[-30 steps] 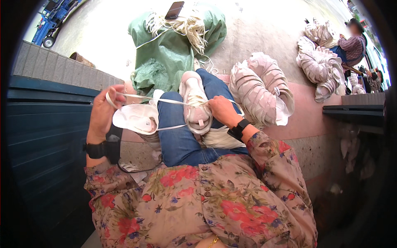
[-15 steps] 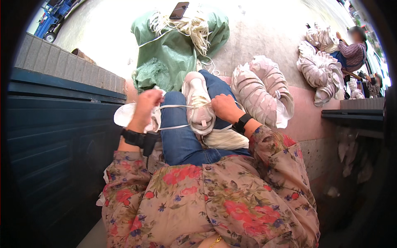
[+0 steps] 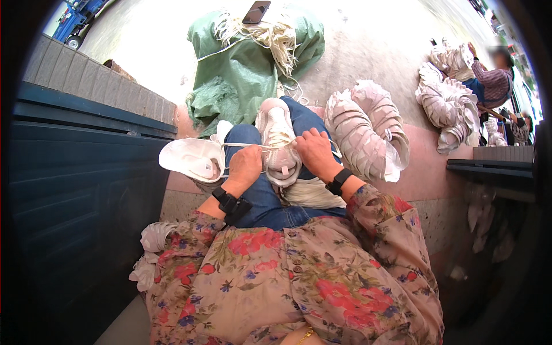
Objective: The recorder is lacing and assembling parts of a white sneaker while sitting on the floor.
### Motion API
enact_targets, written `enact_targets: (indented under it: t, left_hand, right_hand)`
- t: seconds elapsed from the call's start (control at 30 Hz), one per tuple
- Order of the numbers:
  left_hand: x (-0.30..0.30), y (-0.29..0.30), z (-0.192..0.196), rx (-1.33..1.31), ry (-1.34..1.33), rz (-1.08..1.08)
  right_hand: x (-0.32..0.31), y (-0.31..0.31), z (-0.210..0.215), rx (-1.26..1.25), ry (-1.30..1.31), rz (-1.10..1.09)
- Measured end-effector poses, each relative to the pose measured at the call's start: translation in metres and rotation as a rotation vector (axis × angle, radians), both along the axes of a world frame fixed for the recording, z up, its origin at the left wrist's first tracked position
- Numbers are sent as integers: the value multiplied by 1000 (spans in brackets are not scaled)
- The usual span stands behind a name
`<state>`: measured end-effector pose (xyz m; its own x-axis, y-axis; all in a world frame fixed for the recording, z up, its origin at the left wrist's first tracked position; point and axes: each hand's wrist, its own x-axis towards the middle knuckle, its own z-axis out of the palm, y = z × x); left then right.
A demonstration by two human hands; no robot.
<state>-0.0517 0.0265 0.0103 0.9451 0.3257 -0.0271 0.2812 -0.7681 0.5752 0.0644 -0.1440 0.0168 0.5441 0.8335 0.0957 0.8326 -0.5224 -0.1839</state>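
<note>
Since earlier frame, our left hand has moved right, now just beside pale shoe between our legs. Our right fingers pinch white lace at shoe's right; left fingers curl by lace, cannot tell if gripping. Green sack far, stacked pale uppers right.

A: Top?
B: Tan button-front shirt, red and blue flower print, long sleeves.
A: Below?
B: Blue jeans.
A: Accessories?
B: Black left wristband with boxy module, black right wristband, gold chain.
</note>
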Motion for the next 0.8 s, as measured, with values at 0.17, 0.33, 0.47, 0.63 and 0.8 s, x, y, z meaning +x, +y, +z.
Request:
enact_targets:
  t: [0.17, 0.33, 0.47, 0.63, 0.8]
  left_hand:
    - [3, -6, 9, 53, 69, 23]
    - [4, -5, 5, 100, 138, 31]
    - [13, -8, 2, 197, 45, 6]
    - [21, -6, 0, 261, 10, -37]
    - [24, -5, -3, 247, 27, -97]
  right_hand:
    - [-5, -5, 8, -15, -37, -20]
    - [5, -19, -10, -15, 102, -158]
    - [6, -17, -18, 24, 157, -156]
    - [3, -19, -19, 109, 206, -154]
    - [1, -14, -26, 272, 318, -171]
